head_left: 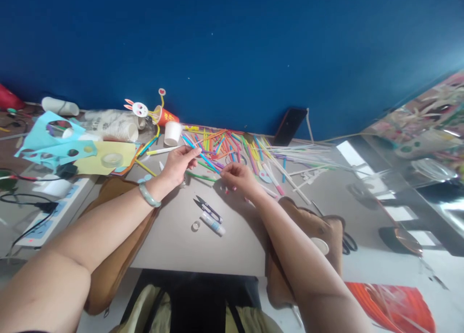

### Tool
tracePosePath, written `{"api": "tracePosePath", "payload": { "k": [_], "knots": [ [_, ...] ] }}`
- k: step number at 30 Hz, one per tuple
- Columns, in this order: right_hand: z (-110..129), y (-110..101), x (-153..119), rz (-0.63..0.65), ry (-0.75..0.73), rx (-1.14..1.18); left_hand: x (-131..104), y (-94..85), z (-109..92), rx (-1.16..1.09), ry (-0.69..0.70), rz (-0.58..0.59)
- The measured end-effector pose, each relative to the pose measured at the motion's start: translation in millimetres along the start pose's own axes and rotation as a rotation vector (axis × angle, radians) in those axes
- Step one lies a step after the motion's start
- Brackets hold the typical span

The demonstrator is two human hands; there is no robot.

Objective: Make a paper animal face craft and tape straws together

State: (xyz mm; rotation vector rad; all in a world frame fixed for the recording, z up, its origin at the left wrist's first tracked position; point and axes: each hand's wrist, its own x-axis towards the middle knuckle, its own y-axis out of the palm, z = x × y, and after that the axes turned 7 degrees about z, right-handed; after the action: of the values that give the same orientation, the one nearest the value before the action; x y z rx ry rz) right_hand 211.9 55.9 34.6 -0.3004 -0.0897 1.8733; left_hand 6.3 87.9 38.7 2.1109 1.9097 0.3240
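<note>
A thin blue straw (207, 161) slants between my two hands above the table. My left hand (180, 164) pinches its upper part between thumb and fingers. At the straw's lower right end, the fingers of my right hand (237, 177) are closed on it. Behind them, many coloured straws (221, 144) lie in a loose heap. Nearer to me on the table are black-bladed thread snips (208, 209), a glue tube (212, 224) and a small tape roll (195, 225).
A white paper cup (173, 133) and an orange cup with a rabbit face (139, 109) stand at the back left. A phone (290, 125) leans on the blue wall. Brown cushions (121, 236) flank the table edge. A power strip (54, 214) lies left.
</note>
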Motion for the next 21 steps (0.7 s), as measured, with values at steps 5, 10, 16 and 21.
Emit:
{"api": "tracePosePath", "payload": {
  "k": [5, 10, 16, 21],
  "knots": [
    [2, -2, 0, -0.179, -0.151, 0.034, 0, 0.8, 0, -0.012, -0.038, 0.034],
    [12, 1, -9, 0.103, -0.296, 0.004, -5, 4.8, 2, 0.017, -0.022, 0.128],
    [5, 7, -8, 0.287, -0.233, 0.06, -13, 8.7, 1, 0.074, -0.024, 0.194],
    [8, 4, -7, 0.179, -0.102, 0.143, -6, 4.6, 3, 0.041, 0.004, 0.097]
  ]
}}
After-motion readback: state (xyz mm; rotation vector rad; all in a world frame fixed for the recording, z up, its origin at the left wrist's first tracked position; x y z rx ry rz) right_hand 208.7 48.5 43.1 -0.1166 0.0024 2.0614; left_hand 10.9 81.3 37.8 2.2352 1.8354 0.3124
